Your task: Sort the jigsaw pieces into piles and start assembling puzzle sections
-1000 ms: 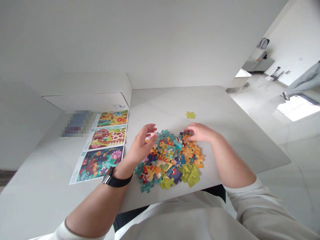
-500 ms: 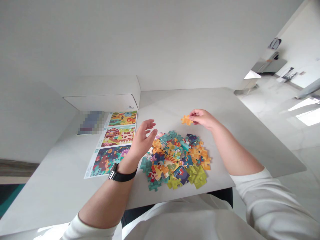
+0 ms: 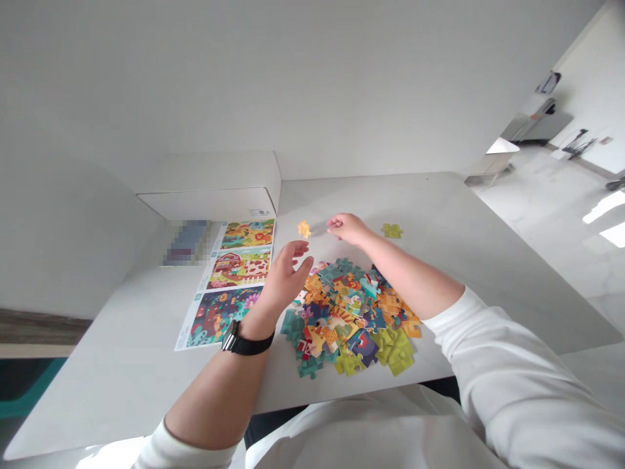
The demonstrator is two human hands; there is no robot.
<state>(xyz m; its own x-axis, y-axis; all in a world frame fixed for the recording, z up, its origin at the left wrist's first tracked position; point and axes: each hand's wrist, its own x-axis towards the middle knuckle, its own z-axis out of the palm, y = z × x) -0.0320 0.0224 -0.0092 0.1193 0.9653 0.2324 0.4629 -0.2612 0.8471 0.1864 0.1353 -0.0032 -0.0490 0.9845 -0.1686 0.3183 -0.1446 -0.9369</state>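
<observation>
A small yellow-orange jigsaw piece [image 3: 303, 228] lies apart on the table, just beyond my left fingertips. To its right, a short gap away, is my right hand [image 3: 347, 228], fingers loosely bent and slightly apart, with nothing visible in them. My left hand [image 3: 287, 273] is open at the left edge of the jigsaw pile [image 3: 346, 312], thumb spread from the curled fingers. The pile mixes teal, orange, dark blue and green pieces; my right forearm covers its upper right part. Behind the right wrist sits a single green jigsaw piece [image 3: 392, 230].
Left of the pile lies a printed sheet [image 3: 234, 280] with three colourful pictures. A blurred flat item [image 3: 186, 243] is beside it, before a white box [image 3: 209, 203] standing against the wall. The white table's [image 3: 512, 280] right edge borders the floor.
My right hand has moved left and let go of the orange jigsaw piece, which now lies on the table. The green piece has come into view. My left hand has stayed about the same.
</observation>
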